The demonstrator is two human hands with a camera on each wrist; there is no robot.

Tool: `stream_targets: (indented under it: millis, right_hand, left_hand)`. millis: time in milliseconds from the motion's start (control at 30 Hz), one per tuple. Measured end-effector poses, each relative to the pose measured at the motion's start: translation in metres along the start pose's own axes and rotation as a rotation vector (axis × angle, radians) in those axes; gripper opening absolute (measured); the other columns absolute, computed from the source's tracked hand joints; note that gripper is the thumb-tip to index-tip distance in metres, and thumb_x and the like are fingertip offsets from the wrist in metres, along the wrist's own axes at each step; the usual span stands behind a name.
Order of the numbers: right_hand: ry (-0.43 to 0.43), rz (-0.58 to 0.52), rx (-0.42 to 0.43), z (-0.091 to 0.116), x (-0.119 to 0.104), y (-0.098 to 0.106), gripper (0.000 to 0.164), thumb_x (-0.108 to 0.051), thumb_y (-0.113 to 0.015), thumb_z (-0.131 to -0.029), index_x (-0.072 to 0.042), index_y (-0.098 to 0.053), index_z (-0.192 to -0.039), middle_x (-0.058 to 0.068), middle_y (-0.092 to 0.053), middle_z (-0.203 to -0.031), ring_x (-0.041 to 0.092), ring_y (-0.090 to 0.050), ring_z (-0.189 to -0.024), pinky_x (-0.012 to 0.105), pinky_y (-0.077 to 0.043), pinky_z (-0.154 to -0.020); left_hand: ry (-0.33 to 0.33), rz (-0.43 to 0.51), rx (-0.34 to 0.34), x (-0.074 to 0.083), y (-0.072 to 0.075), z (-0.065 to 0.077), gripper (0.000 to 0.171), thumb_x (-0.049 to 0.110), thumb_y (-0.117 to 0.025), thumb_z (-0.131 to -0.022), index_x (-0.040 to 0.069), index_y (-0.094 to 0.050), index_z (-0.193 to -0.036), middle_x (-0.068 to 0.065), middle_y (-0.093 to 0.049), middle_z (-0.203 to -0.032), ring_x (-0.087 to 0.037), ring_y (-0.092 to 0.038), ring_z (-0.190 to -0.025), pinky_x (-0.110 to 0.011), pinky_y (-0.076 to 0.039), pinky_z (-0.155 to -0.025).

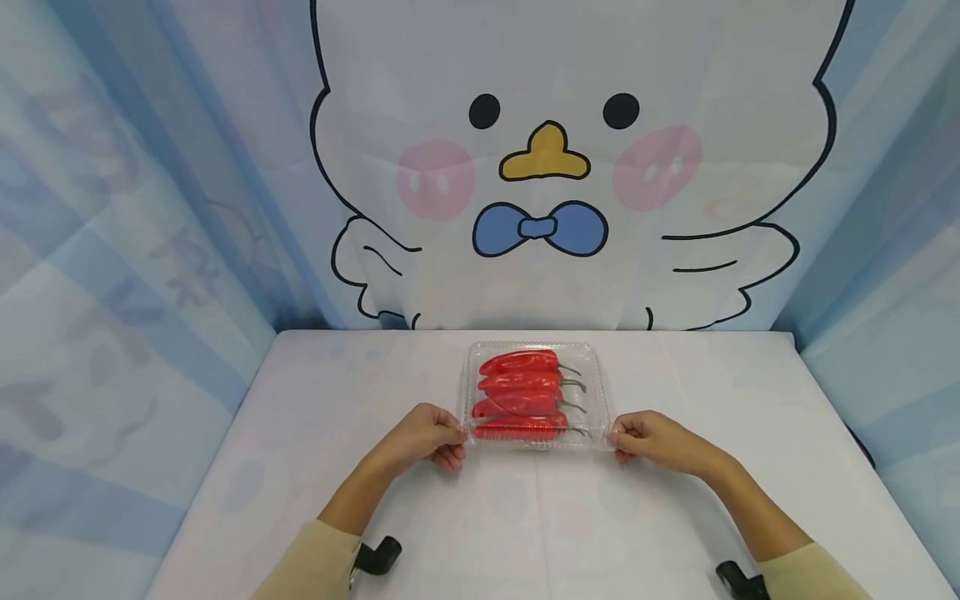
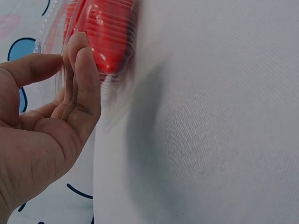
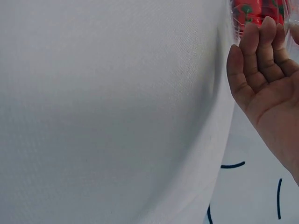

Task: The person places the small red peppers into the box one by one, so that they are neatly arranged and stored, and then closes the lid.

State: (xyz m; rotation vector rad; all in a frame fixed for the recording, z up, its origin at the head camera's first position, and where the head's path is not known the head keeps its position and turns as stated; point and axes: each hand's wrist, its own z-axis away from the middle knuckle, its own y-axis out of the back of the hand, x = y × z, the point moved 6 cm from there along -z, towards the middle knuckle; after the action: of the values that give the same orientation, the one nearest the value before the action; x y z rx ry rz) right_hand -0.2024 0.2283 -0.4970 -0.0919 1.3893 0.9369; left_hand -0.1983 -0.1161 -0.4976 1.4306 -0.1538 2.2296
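Observation:
A clear plastic clamshell box [image 1: 600,392] lies near the far side of the table, with several red peppers [image 1: 521,383] stacked in a row inside, their green stems toward the right. My left hand [image 1: 431,437] pinches the box's near left corner between thumb and fingers. At the near right corner, my right hand [image 1: 648,439] pinches the edge the same way. In the left wrist view the thumb and forefinger of the left hand [image 2: 60,98] meet at the ribbed plastic edge. The right wrist view shows the fingers of the right hand [image 3: 268,60] beside the box.
The table [image 1: 480,525] has a pale cloth cover. Behind it hangs a curtain [image 1: 547,283] printed with a cartoon bird, and blue-white curtains [image 1: 112,292] stand at both sides. A black wrist mount [image 1: 378,556] is at the left sleeve, another [image 1: 738,579] at the right.

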Motion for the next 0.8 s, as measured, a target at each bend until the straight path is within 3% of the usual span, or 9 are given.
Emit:
stream_targets:
  millis: [433, 800]
  right_hand:
    - [-0.002, -0.003, 0.000, 0.001, -0.004, 0.003, 0.020, -0.016, -0.059, -0.105, 0.000, -0.069, -0.097, 0.007, -0.072, -0.087, 0.014, -0.064, -0.081, 0.026, -0.057, -0.074]
    - [0.027, 0.068, 0.060, 0.011, -0.004, 0.018, 0.019, -0.020, -0.058, -0.106, -0.005, -0.065, -0.097, 0.006, -0.068, -0.088, 0.018, -0.063, -0.082, 0.027, -0.057, -0.074]
  left_hand:
    - [0.001, -0.014, 0.008, 0.001, 0.001, 0.005, 0.026, 0.016, -0.066, -0.100, -0.010, -0.067, -0.103, -0.008, -0.072, -0.076, -0.015, -0.071, -0.064, -0.032, -0.066, -0.068]
    - [-0.021, -0.049, 0.065, 0.006, 0.016, 0.010, 0.022, 0.014, -0.061, -0.101, -0.005, -0.069, -0.108, -0.013, -0.072, -0.088, -0.020, -0.072, -0.074, -0.036, -0.066, -0.074]
